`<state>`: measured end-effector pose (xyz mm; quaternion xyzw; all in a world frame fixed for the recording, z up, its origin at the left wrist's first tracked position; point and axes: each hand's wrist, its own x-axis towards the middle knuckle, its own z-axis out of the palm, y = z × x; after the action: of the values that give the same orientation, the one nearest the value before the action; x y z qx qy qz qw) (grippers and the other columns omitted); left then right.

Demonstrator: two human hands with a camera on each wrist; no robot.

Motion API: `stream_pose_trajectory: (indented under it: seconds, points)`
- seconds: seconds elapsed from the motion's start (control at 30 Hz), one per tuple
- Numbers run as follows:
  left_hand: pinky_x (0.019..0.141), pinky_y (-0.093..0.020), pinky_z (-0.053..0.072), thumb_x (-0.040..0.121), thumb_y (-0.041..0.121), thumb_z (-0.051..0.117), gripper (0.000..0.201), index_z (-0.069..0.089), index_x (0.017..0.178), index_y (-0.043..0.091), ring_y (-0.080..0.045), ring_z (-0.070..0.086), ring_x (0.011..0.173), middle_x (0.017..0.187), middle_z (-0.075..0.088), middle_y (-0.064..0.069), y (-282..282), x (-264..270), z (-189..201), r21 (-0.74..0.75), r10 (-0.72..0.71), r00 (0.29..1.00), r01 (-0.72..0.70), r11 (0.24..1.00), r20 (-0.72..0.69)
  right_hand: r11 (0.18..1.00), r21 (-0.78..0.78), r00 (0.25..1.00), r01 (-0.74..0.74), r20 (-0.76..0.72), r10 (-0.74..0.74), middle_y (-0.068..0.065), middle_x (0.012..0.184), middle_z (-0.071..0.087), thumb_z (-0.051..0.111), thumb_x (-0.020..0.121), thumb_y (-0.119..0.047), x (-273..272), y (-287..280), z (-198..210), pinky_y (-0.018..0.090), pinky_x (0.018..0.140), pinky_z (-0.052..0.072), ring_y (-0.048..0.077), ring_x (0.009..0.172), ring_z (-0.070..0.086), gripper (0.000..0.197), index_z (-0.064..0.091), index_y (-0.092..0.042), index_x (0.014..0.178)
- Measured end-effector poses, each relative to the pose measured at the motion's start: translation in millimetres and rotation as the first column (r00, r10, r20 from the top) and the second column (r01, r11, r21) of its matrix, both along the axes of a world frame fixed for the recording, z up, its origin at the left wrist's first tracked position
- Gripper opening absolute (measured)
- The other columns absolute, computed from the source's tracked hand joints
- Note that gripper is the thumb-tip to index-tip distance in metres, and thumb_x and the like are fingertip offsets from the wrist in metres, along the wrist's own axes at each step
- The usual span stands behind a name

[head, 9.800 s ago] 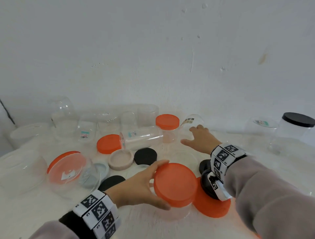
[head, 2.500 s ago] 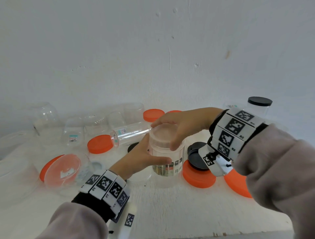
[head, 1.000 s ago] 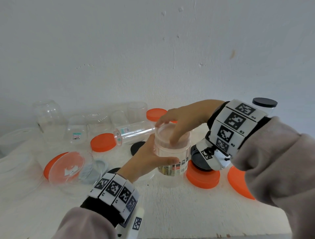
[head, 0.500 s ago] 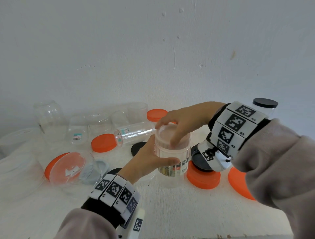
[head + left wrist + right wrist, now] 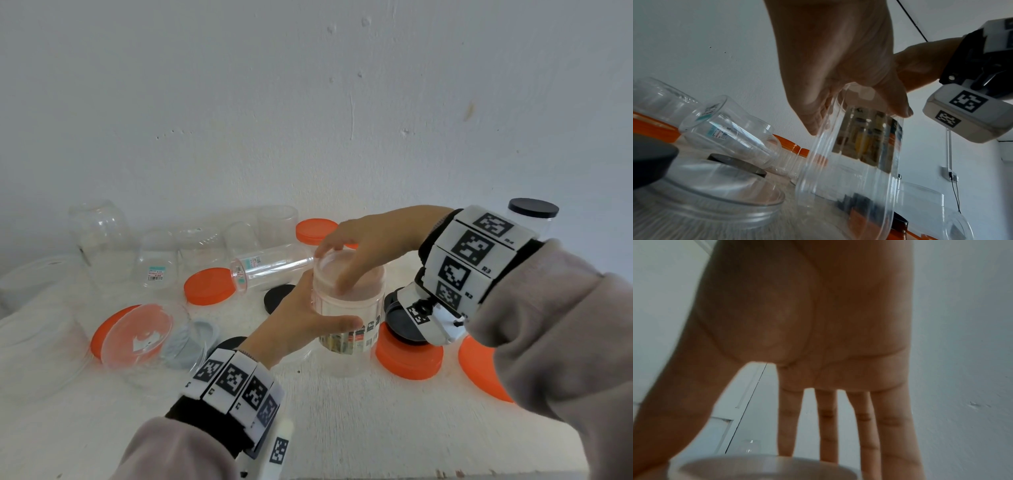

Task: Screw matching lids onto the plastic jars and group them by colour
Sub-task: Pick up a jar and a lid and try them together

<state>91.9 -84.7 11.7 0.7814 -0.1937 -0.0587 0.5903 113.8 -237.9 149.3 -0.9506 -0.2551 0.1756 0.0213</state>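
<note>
A clear plastic jar (image 5: 346, 339) with a printed label is upright at the middle of the white table (image 5: 342, 428). My left hand (image 5: 301, 318) grips its side, thumb towards me. A pale pink lid (image 5: 368, 279) sits on its mouth. My right hand (image 5: 363, 240) reaches over from the right and holds the lid's rim, thumb on the near side and fingers on the far side. In the left wrist view, the left hand (image 5: 838, 65) wraps the jar (image 5: 859, 162). In the right wrist view, the right hand (image 5: 818, 337) has its fingers down round the lid (image 5: 766, 467).
An orange-lidded jar (image 5: 407, 356) with a black lid (image 5: 404, 325) on it stands right of the held jar; a flat orange lid (image 5: 479, 370) lies beyond. Left: a lying clear jar (image 5: 270, 270), orange lids (image 5: 209, 286), black lid (image 5: 279, 296), several open jars (image 5: 99, 233). A black-lidded jar (image 5: 532, 214) is at the back right.
Since the oldest frame the orange-lidded jar has been set down and the labelled jar with the pink lid taken up. In the last second the right hand's fingers shifted slightly round the lid.
</note>
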Motion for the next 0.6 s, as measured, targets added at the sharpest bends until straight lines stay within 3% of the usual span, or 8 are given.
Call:
stream_pose_trajectory:
  seconds: [0.07, 0.13, 0.23, 0.3, 0.33, 0.4, 0.5, 0.6]
  points:
    - [0.106, -0.045, 0.044, 0.056, 0.046, 0.087, 0.102, 0.032, 0.141, 0.039, -0.005, 0.054, 0.122, 0.130, 0.058, 0.016, 0.3, 0.0, -0.7, -0.006, -0.002, 1.000, 0.002, 1.000, 0.002, 0.999, -0.024, 0.999, 0.039, 0.036, -0.038, -0.007, 0.130, 0.046, 0.060, 0.077, -0.071, 1.1, 1.5, -3.0, 0.027, 0.074, 0.051, 0.012, 0.090, 0.062, 0.070, 0.041, -0.041, 0.136]
    - [0.106, -0.044, 0.044, 0.056, 0.047, 0.086, 0.104, 0.031, 0.143, 0.037, -0.006, 0.053, 0.123, 0.131, 0.057, 0.015, 1.3, 0.0, -1.2, -0.001, 0.003, 1.000, -0.003, 1.000, 0.007, 0.996, -0.068, 0.994, 0.062, 0.097, -0.055, -0.006, 0.123, 0.047, 0.051, 0.075, -0.079, 2.8, 3.1, -6.1, 0.022, 0.060, 0.044, 0.004, 0.074, 0.052, 0.077, 0.042, -0.033, 0.135]
    - [0.104, -0.039, 0.046, 0.055, 0.049, 0.085, 0.102, 0.031, 0.142, 0.039, -0.001, 0.054, 0.120, 0.129, 0.056, 0.019, 1.7, 0.0, -0.9, 0.013, 0.014, 1.000, -0.014, 1.000, 0.010, 0.996, -0.053, 0.993, 0.068, 0.101, -0.062, -0.006, 0.129, 0.044, 0.052, 0.070, -0.083, 5.7, 1.4, -7.1, 0.026, 0.075, 0.043, 0.007, 0.090, 0.054, 0.088, 0.037, -0.034, 0.141]
    - [0.101, -0.033, 0.048, 0.056, 0.047, 0.085, 0.099, 0.032, 0.139, 0.042, 0.000, 0.056, 0.117, 0.127, 0.058, 0.019, 0.9, 0.3, -0.7, 0.013, 0.007, 1.000, -0.007, 1.000, 0.009, 0.999, 0.025, 1.000, 0.024, 0.009, -0.024, -0.010, 0.142, 0.036, 0.063, 0.074, -0.071, 6.0, 0.0, -4.5, 0.029, 0.090, 0.037, 0.011, 0.116, 0.046, 0.085, 0.030, -0.040, 0.145]
    - [0.099, -0.031, 0.048, 0.056, 0.047, 0.085, 0.098, 0.033, 0.138, 0.043, 0.001, 0.056, 0.116, 0.127, 0.058, 0.019, 0.6, 0.3, -0.7, 0.012, 0.003, 1.000, -0.003, 1.000, 0.010, 0.999, 0.050, 1.000, -0.001, -0.028, 0.003, -0.012, 0.144, 0.035, 0.068, 0.077, -0.062, 5.1, -0.1, -2.8, 0.029, 0.091, 0.034, 0.008, 0.119, 0.039, 0.080, 0.031, -0.042, 0.145]
    - [0.100, -0.033, 0.048, 0.055, 0.047, 0.085, 0.100, 0.032, 0.139, 0.041, -0.001, 0.057, 0.117, 0.127, 0.059, 0.018, 0.5, 0.6, -0.6, 0.009, 0.003, 1.000, -0.003, 1.000, 0.007, 0.998, 0.057, 0.999, -0.021, -0.031, 0.023, -0.014, 0.140, 0.039, 0.071, 0.079, -0.054, 4.1, 0.1, -1.2, 0.027, 0.088, 0.033, 0.008, 0.118, 0.039, 0.070, 0.037, -0.045, 0.140]
    - [0.102, -0.036, 0.047, 0.057, 0.045, 0.086, 0.098, 0.032, 0.139, 0.042, -0.002, 0.056, 0.118, 0.128, 0.059, 0.017, 1.1, 1.2, -1.9, -0.004, -0.005, 1.000, 0.005, 1.000, 0.013, 1.000, 0.010, 0.999, 0.005, 0.033, -0.005, -0.011, 0.134, 0.046, 0.063, 0.077, -0.067, 5.2, 1.2, -3.2, 0.031, 0.089, 0.043, 0.014, 0.116, 0.051, 0.064, 0.044, -0.043, 0.134]
    - [0.100, -0.032, 0.047, 0.058, 0.044, 0.086, 0.095, 0.032, 0.136, 0.048, 0.001, 0.055, 0.118, 0.128, 0.058, 0.020, 1.4, 1.0, -2.2, -0.005, -0.001, 1.000, 0.001, 1.000, 0.012, 0.997, -0.047, 0.993, 0.061, 0.104, -0.056, -0.007, 0.122, 0.047, 0.053, 0.076, -0.077, 5.3, 3.9, -5.0, 0.028, 0.073, 0.049, 0.010, 0.082, 0.058, 0.071, 0.045, -0.035, 0.132]
